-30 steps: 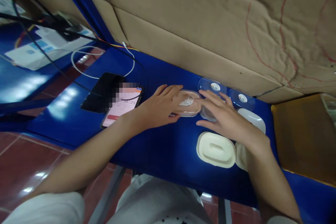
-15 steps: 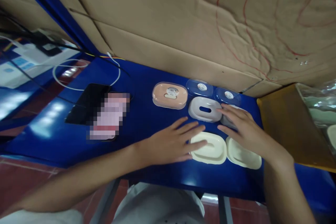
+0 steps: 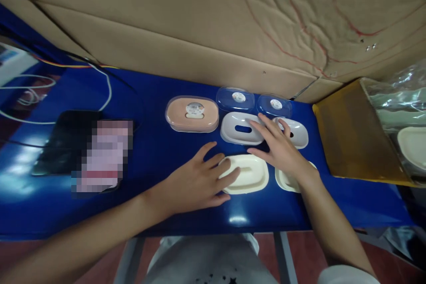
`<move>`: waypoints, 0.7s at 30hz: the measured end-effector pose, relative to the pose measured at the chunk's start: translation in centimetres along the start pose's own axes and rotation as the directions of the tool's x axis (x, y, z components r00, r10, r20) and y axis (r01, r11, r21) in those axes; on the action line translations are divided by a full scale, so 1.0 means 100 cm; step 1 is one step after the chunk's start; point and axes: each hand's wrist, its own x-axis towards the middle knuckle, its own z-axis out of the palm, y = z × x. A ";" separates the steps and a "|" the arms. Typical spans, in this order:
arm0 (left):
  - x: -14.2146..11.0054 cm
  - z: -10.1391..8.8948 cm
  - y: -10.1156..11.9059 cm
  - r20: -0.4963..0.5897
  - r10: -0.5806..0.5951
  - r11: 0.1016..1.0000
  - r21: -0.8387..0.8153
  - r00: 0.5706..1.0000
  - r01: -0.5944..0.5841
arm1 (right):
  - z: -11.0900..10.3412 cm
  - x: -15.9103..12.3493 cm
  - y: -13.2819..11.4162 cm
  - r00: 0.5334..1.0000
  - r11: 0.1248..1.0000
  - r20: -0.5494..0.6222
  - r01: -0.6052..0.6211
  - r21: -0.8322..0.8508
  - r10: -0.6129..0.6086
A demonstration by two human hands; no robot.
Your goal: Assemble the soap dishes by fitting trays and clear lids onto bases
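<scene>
My left hand [image 3: 201, 179] is open, its spread fingers over the left edge of a cream oval tray [image 3: 254, 177]. My right hand [image 3: 281, 146] is open too, with the fingertips at the right end of a white oval piece with a dark slot [image 3: 229, 126]; whether they touch it I cannot tell. Beneath that hand a second white slotted piece [image 3: 301, 135] is partly covered. A second cream tray [image 3: 282, 181] lies below the wrist, half hidden. Behind the white pieces are two clear oval lids with round labels [image 3: 229, 100] [image 3: 262, 105]. A peach oval box [image 3: 176, 113] with a clear lid and a label sits left.
A phone [image 3: 106, 155] with a blurred screen lies on a black flat device [image 3: 63, 142] at the left of the blue table [image 3: 149, 151]. White cables run behind. At the right stands a cardboard box [image 3: 353, 133] holding plastic-wrapped pieces. Cardboard [image 3: 166, 31] lines the back.
The view has shifted to the right, so the table items appear farther left. My right hand has moved slightly towards the left white piece, uncovering more of the right one.
</scene>
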 end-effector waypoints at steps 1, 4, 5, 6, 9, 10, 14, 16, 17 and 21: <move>-0.001 -0.001 -0.002 -0.001 -0.019 1.000 -0.004 1.000 0.019 | 0.001 0.001 0.001 1.000 1.000 -0.004 0.000 0.012 0.000; -0.003 -0.002 -0.005 0.013 -0.078 0.997 -0.002 0.997 0.078 | 0.000 -0.001 0.003 1.000 0.999 -0.014 -0.007 0.046 0.008; -0.003 -0.002 -0.006 0.023 -0.090 0.996 0.000 0.996 0.090 | -0.001 -0.002 0.004 1.000 0.999 -0.010 -0.010 0.053 0.010; -0.004 -0.001 -0.006 0.029 -0.096 0.995 0.001 0.995 0.096 | -0.002 -0.003 0.005 1.000 0.998 -0.002 -0.011 0.058 0.011; -0.003 0.002 -0.004 0.056 -0.096 0.995 -0.011 0.994 0.097 | -0.005 -0.007 0.006 1.000 0.998 0.020 -0.008 0.059 0.007; -0.003 0.003 -0.003 0.064 -0.098 0.995 -0.017 0.993 0.099 | -0.006 -0.008 0.006 1.000 0.998 0.025 -0.006 0.061 0.004; -0.004 0.006 -0.003 0.067 -0.132 0.990 -0.031 0.989 0.135 | -0.013 -0.011 0.007 1.000 0.995 0.012 -0.009 0.100 0.008; -0.005 0.005 -0.006 0.039 -0.160 0.987 -0.003 0.986 0.160 | -0.019 -0.013 0.006 0.999 0.994 -0.026 -0.017 0.110 0.020; -0.005 0.005 -0.007 0.017 -0.170 0.985 0.021 0.985 0.169 | -0.023 -0.014 0.005 0.999 0.994 -0.040 -0.018 0.111 0.022; -0.006 0.002 -0.006 -0.064 -0.115 0.989 0.090 0.991 0.121 | -0.037 -0.019 -0.008 0.999 0.995 -0.048 0.021 0.095 -0.016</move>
